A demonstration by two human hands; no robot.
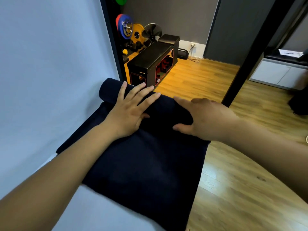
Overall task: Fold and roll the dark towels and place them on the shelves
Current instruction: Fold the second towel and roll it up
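Left hand (128, 112) flat, fingers spread, pressing the rolled end of the dark towel (146, 164). Right hand (205, 119) blurred beside it, draped over the roll; cannot tell whether it grips. Unrolled tail lies under the wrists on the counter (100, 214). Likely soft, light, springy: hold near both roll ends.

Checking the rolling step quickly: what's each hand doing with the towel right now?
Left hand: open, fingers spread flat on the rolled end of the dark towel.
Right hand: open, laid over the same roll, slightly blurred.

On the towel (141, 172), left hand (128, 112) beside right hand (205, 119)
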